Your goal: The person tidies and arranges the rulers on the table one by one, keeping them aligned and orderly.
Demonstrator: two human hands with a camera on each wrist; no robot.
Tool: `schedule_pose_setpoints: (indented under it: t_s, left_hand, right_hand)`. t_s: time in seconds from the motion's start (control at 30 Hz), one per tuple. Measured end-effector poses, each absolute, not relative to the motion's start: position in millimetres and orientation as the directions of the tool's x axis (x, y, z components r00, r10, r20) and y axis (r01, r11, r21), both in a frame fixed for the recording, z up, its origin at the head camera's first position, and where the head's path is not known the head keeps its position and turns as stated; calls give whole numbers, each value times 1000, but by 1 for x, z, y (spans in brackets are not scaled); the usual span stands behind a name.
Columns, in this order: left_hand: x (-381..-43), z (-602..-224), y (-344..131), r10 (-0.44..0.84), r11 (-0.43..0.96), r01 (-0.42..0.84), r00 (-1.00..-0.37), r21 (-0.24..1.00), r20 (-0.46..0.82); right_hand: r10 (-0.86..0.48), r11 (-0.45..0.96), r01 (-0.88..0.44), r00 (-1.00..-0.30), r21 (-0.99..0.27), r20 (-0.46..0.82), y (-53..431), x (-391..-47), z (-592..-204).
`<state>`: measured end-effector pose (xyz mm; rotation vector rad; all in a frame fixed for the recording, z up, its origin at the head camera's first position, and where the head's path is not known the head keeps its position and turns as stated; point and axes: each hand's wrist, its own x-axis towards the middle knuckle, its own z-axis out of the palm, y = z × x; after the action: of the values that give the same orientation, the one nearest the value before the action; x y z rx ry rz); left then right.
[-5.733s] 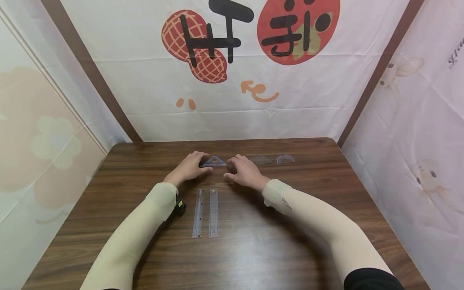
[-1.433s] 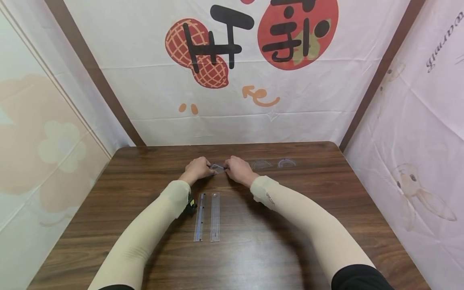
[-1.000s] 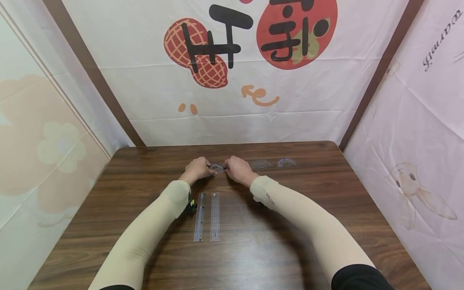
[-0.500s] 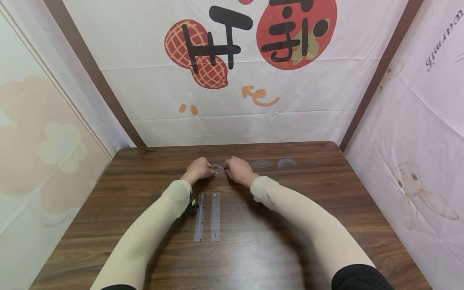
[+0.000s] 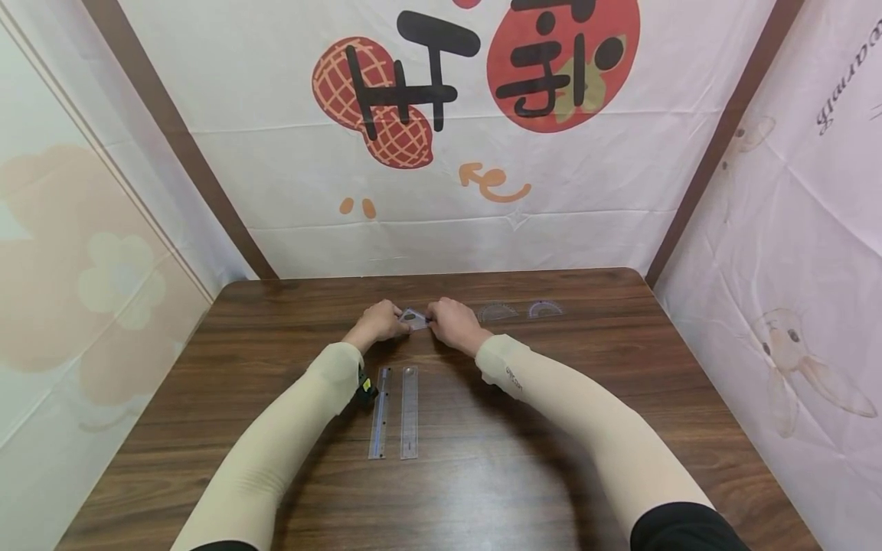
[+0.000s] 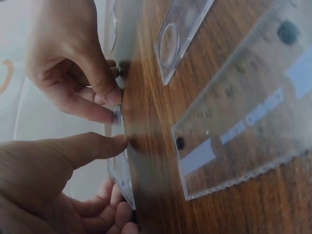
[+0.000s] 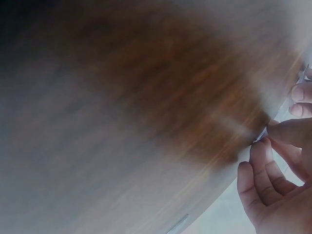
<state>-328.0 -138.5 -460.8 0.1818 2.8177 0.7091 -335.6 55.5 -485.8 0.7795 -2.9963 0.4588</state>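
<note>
Nearest, at the bottom of the head view, black sleeve ends [image 5: 689, 528] meet pale arm sleeves [image 5: 241, 474] that reach forward over the brown wood-grain table [image 5: 482, 497]. Between the forearms lie two clear rulers, side by side and apart: the blue-striped ruler [image 5: 379, 413] on the left, the plain clear ruler [image 5: 409, 413] on the right. A black device [image 5: 367, 388] at the left wrist sits just beside the striped one. Only the left wrist view brings out that ruler's wavy edge and dark studs, and the round ring at the plain one's end.

Beyond the rulers, the left hand [image 5: 379, 320] and right hand [image 5: 455, 323] hold a transparent set square [image 5: 416, 317] between them. The left wrist view shows the left thumb [image 6: 109, 144] on it, the fingers curled behind; the right hand pinches its other end. The right wrist view shows that narrow thumb-and-finger pinch from the other side, over blurred wood. Whether the set square touches the table, I cannot tell.

Past the right hand lie a clear protractor [image 5: 498, 311] and a violet-tinted protractor [image 5: 546, 309], seen plainly only from the head. Farthest hangs a printed white cloth [image 5: 303, 191].
</note>
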Motion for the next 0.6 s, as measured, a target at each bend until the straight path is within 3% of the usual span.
schedule_pose_setpoints:
  t_s: [0.6]
  left_hand:
    - [-331, -469, -147, 207, 789, 113, -974, 604, -89]
  right_hand:
    - [-458, 841, -459, -886, -286, 74, 54, -335, -486]
